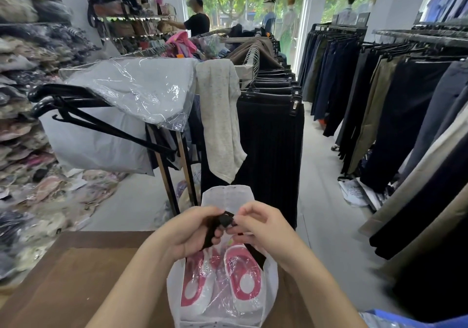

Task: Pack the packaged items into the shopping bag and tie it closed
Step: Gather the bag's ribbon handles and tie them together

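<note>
Over upright shopping bag (271, 283), left hand (187, 231), right hand (263, 229) pinch black strap (224, 220).

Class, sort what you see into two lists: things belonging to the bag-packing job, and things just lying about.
Job: shopping bag, red-and-white packaged items inside it, black ties, left hand and right hand gripping them.
Lying about: black hangers, bagged grey garment, speckled cloth, hanging trousers.

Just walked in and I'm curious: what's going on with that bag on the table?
A person at a brown table is closing a white shopping bag. The left hand and right hand both pinch its black straps, which meet in a knot between them. Pink-and-white packaged items already lie inside the bag.
</note>
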